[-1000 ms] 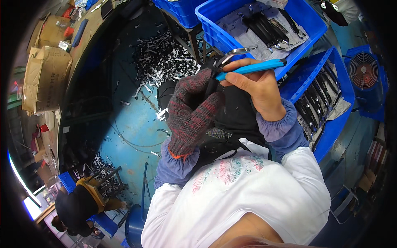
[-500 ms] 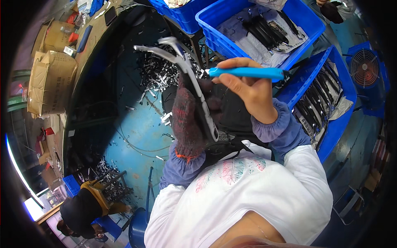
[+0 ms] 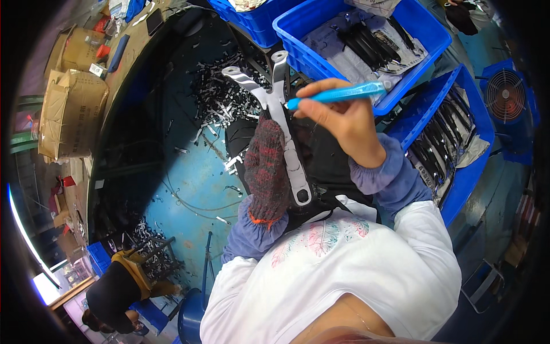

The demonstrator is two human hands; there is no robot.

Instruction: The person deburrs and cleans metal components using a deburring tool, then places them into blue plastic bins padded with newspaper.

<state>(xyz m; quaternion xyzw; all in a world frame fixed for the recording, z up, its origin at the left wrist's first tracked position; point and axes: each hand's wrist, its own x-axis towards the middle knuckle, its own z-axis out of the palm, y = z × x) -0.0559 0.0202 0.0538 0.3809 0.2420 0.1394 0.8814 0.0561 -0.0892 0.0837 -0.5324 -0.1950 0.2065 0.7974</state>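
A grey Y-shaped part (image 3: 293, 163) lies slanted over my lap, its two prongs pointing away and a round hole near its close end. My left hand (image 3: 267, 166), in a dark red and grey knitted glove, is closed around the part's stem; the fingers on its far side are partly hidden. In my bare right hand (image 3: 346, 120) is a light blue pen-shaped tool (image 3: 338, 94), gripped between thumb and fingers. Its tip is at the part, just below the fork; whether it touches I cannot tell.
Blue crates (image 3: 401, 92) with dark long parts on paper stand at the far right, another blue crate (image 3: 487, 123) beside them. Small scraps (image 3: 226, 94) litter the floor ahead. Left is a bench with a cardboard box (image 3: 74, 114). A fan (image 3: 505, 94) stands right; another person (image 3: 117, 292) is lower left.
The grey part has turned so its broad face shows and its prongs spread wider. The blue tool's rear end has tilted up, and its tip stays close to the part.
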